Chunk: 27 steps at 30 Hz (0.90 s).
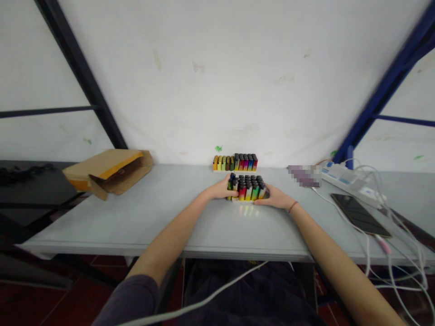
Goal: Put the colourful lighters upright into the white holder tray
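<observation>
A block of upright lighters [249, 189] with black tops and multicoloured bodies stands in a pale tray on the grey table. My left hand [222, 189] grips its left end, thumb across the front and the other fingers hidden behind. At the right end, my right hand [274, 198] holds the same block, its thumb along the lower front edge. Behind it, against the wall, are two more groups side by side: yellow-to-dark-green lighters [223, 163] on the left and multicoloured lighters [246, 162] on the right.
An open cardboard box [108, 170] lies at the table's left. To the right are a power strip [353, 181] with tangled white cables, a dark phone [360, 214] and a partly pixelated purple item [302, 176]. A white cable [210, 296] crosses in front of my lap.
</observation>
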Tool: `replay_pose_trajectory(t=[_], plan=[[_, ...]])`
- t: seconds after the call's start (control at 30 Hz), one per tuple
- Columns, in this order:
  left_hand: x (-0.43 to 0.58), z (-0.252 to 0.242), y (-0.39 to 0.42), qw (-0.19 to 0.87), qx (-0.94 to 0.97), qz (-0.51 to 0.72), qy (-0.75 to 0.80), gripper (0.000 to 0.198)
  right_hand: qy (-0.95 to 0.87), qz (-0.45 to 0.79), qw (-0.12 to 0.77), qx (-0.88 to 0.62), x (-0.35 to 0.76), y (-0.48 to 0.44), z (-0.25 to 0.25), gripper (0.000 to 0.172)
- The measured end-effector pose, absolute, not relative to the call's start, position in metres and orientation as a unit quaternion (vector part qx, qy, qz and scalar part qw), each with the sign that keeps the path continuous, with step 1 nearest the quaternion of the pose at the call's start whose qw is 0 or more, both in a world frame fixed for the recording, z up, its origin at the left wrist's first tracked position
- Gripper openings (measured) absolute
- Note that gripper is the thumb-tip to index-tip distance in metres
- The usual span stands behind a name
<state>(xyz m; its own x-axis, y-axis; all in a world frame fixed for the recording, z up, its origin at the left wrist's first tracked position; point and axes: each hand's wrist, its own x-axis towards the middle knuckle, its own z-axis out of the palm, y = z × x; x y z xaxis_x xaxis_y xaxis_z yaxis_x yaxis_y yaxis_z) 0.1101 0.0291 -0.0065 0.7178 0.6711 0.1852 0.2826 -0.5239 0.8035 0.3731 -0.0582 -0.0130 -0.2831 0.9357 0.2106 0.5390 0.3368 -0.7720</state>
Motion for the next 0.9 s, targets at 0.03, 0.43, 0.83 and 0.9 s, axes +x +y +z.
replay_pose_trajectory(t=[0.03,0.43,0.83,0.9], plan=[[0.1102,-0.0068,0.0287,0.394,0.836,0.25,0.288,0.088,-0.744,0.298,0.339,-0.492,0.3729,-0.0584,-0.0129,0.072],[0.1196,-0.0145,0.0268,0.394,0.806,0.321,0.303,0.075,-0.751,0.305,0.34,-0.477,0.3736,-0.0574,-0.0144,0.072],[0.1147,-0.0136,0.0324,0.451,0.791,0.311,0.272,0.051,-0.756,0.291,0.337,-0.48,0.378,-0.0539,-0.0205,0.073],[0.1169,-0.0109,0.0331,0.45,0.783,0.333,0.271,0.05,-0.756,0.295,0.338,-0.476,0.3771,-0.0543,-0.0197,0.073]])
